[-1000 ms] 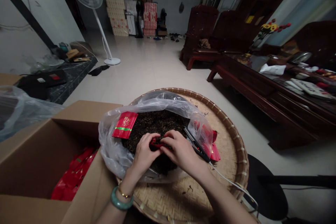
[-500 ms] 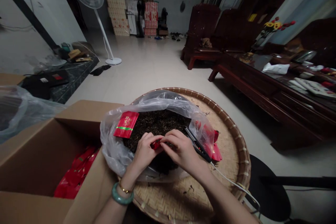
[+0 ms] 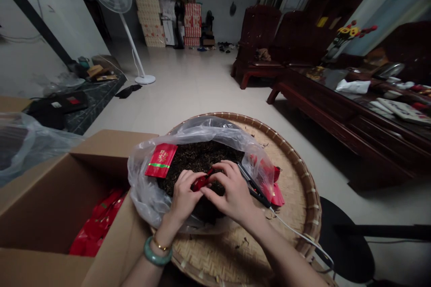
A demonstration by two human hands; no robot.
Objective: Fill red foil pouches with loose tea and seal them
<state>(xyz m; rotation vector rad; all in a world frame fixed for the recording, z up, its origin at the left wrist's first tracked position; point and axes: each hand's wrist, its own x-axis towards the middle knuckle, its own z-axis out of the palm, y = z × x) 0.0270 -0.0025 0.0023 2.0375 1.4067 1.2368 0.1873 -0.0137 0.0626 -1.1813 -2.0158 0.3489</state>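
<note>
My left hand point(image 3: 186, 192) pinches a small red packet point(image 3: 201, 182) from the left, above an open plastic bag point(image 3: 148, 197) of dark loose tea leaves point(image 3: 198, 154). On the packet's other side, my right hand point(image 3: 232, 190) has its thumb and fingers closed on the edge. The fingers hide part of the packet. Another red packet point(image 3: 161, 160) with gold characters and a green stripe lies flat at the bag's left rim. Just right of my right hand rests a black corded clamp-like tool point(image 3: 254, 186). More red packets point(image 3: 276, 195) lie at the bag's right side.
The bag sits on a round woven bamboo tray point(image 3: 286, 157). To the left stands an open cardboard box point(image 3: 111, 143) holding several red packets point(image 3: 97, 224). A white cord point(image 3: 296, 228) crosses the tray's right rim. Beyond are a standing fan point(image 3: 129, 40) and a dark wooden table point(image 3: 319, 112).
The fingers of my right hand have spread and lifted slightly along the red packet, and more of it shows between my hands. The bag, tool and box stay in place.
</note>
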